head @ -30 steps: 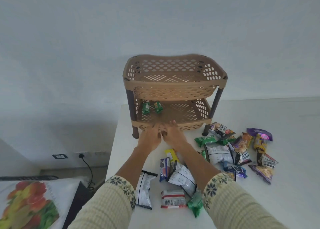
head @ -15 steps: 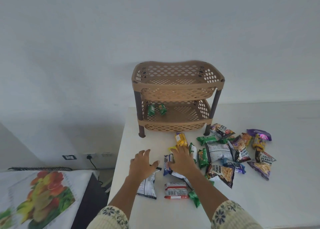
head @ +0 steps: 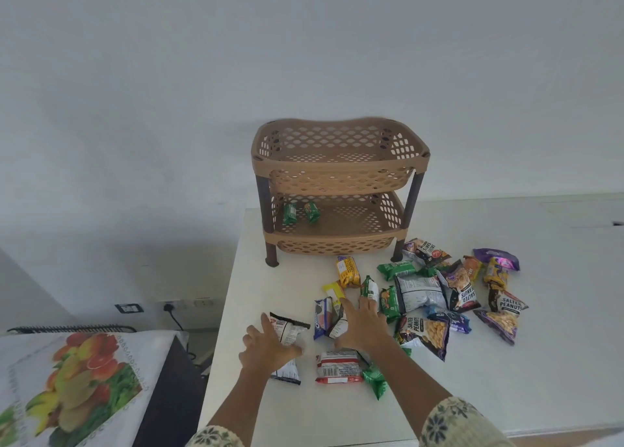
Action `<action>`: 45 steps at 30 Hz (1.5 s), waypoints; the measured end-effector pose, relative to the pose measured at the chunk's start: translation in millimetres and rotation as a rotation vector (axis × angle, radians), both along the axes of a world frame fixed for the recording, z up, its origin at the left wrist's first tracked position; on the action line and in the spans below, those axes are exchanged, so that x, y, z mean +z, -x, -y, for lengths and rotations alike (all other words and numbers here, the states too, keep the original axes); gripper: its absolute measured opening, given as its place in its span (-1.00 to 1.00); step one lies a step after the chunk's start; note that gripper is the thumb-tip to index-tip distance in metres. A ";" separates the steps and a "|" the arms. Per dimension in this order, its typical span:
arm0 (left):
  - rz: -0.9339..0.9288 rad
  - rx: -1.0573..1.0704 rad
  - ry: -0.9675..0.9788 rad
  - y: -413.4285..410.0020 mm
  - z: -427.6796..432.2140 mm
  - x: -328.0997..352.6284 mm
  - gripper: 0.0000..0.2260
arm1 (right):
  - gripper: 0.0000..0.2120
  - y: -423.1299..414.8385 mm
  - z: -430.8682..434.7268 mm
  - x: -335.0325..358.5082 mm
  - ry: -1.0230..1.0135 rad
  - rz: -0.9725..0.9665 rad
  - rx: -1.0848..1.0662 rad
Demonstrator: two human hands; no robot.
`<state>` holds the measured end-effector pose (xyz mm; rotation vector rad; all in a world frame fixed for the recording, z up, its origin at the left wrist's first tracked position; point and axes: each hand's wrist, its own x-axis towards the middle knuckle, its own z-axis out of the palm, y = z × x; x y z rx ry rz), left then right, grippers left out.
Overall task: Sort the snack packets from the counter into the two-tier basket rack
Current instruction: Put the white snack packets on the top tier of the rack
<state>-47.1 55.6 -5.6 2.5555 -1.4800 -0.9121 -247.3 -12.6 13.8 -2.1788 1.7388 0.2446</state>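
Down on the white tabletop (head: 270,278), the left hand (head: 266,347) lies spread over a white packet (head: 287,332), while the right hand (head: 361,325) rests fingers apart on the scattered snack packets (head: 418,291); two green packets (head: 300,212) sit in the basket rack (head: 337,169)'s lower tier

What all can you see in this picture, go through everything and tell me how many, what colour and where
Basket rack: one, tan with dark brown legs, at the counter's back; top tier looks empty.
Green packets in rack: two, on the lower tier, left side.
Loose snack packets: about twenty, mixed green, yellow, purple, black, white and red, spread on the counter in front of and right of the rack.
Counter: one, white.
Fruit-print cloth: one, white with orange and green, lower left.
Wall socket: one, white, with a black plug, low on the wall.
Left hand: on a white and black packet.
Right hand: spread over the packets mid-counter.
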 end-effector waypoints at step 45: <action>-0.185 0.038 1.149 -31.9 183.5 245.8 -0.33 | -0.62 -64.1 135.0 233.7 0.745 0.881 -0.132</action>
